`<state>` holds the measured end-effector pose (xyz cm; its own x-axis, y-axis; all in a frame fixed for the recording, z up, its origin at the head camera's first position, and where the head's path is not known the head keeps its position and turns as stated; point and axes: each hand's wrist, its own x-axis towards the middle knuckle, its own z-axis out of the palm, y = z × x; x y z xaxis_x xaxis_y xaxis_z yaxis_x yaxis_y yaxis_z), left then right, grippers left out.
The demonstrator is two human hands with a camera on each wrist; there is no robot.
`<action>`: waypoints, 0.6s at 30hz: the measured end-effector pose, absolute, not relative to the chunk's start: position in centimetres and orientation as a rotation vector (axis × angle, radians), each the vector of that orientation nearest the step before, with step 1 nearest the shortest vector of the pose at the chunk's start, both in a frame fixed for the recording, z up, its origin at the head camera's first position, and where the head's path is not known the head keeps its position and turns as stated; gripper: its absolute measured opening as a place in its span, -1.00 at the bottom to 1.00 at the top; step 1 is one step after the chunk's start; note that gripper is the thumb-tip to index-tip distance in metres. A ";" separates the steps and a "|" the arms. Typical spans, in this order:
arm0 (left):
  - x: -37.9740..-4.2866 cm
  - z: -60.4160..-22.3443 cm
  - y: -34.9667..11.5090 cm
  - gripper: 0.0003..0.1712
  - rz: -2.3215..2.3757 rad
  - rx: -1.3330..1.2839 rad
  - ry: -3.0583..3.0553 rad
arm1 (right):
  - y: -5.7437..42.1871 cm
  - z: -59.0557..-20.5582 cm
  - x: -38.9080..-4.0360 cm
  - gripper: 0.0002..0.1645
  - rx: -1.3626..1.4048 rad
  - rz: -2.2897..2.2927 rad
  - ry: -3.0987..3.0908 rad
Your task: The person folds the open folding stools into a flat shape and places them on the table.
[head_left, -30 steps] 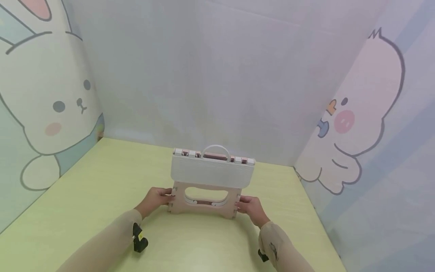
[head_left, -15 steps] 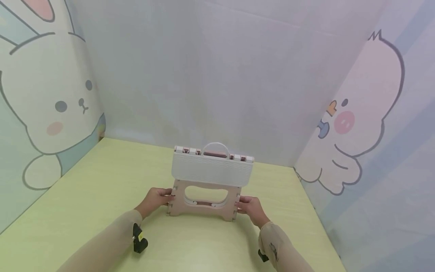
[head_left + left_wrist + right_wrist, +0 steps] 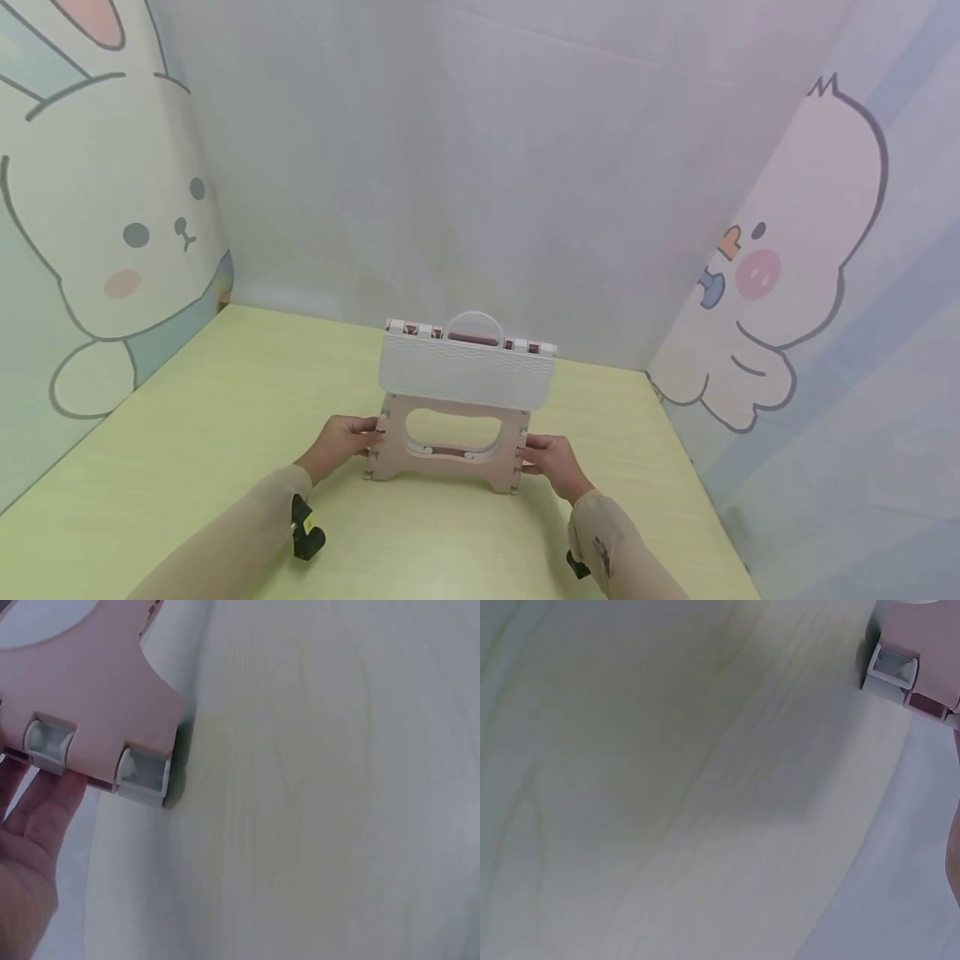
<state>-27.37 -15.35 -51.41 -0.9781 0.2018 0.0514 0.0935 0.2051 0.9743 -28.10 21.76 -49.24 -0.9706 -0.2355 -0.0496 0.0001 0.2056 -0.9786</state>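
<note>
A folding step stool (image 3: pixel 465 371) stands on the table in front of me, seen broadside. Its upper panel is white and textured with a loop handle (image 3: pixel 476 315) on top; the lower leg panel (image 3: pixel 450 467) is pink with an oval opening. My left hand (image 3: pixel 337 443) grips the pink panel's left edge, thumb on the near side. At the opposite edge, my right hand (image 3: pixel 552 463) holds the panel in much the same way. The left wrist view shows fingers (image 3: pixel 52 814) against the hinged pink edge (image 3: pixel 90 742). Only a sliver of the right hand shows in the right wrist view.
The pale yellow tabletop (image 3: pixel 225 400) extends around the stool. A plain light curtain (image 3: pixel 465 167) hangs behind it. Printed curtains with a rabbit (image 3: pixel 97 183) on the left and a chick (image 3: pixel 817 217) on the right flank the table.
The stool has shifted slightly: its lower edge has come a little nearer to me, and its top sits slightly higher in view. Both hands keep their hold at the sides.
</note>
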 end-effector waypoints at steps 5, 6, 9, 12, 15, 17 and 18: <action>-27.2 -51.4 -15.4 -0.60 1.907 0.299 2.369 | 21.7 -49.2 -28.2 -0.57 -0.229 -1.842 2.282; -27.2 -51.3 -15.4 -0.60 1.904 0.302 2.369 | 21.7 -49.1 -28.2 -0.57 -0.226 -1.838 2.284; -27.1 -51.2 -15.4 -0.61 1.908 0.293 2.362 | 21.6 -48.9 -28.1 -0.59 -0.221 -1.831 2.291; -27.1 -51.1 -15.3 -0.61 1.907 0.284 2.359 | 21.5 -48.9 -28.2 -0.60 -0.217 -1.830 2.291; -27.1 -51.1 -15.3 -0.61 1.905 0.269 2.357 | 21.5 -49.0 -28.2 -0.60 -0.213 -1.832 2.288; -27.1 -51.2 -15.3 -0.61 1.899 0.265 2.359 | 21.5 -49.0 -28.3 -0.60 -0.216 -1.834 2.287; -27.1 -51.2 -15.3 -0.61 1.898 0.262 2.360 | 21.5 -49.1 -28.3 -0.60 -0.219 -1.833 2.289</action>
<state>-27.12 -15.34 -51.21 -0.9800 0.1971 0.0286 0.0702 0.2071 0.9758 -28.28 21.49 -49.06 -0.9688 -0.2396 -0.0634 0.0096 0.2196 -0.9755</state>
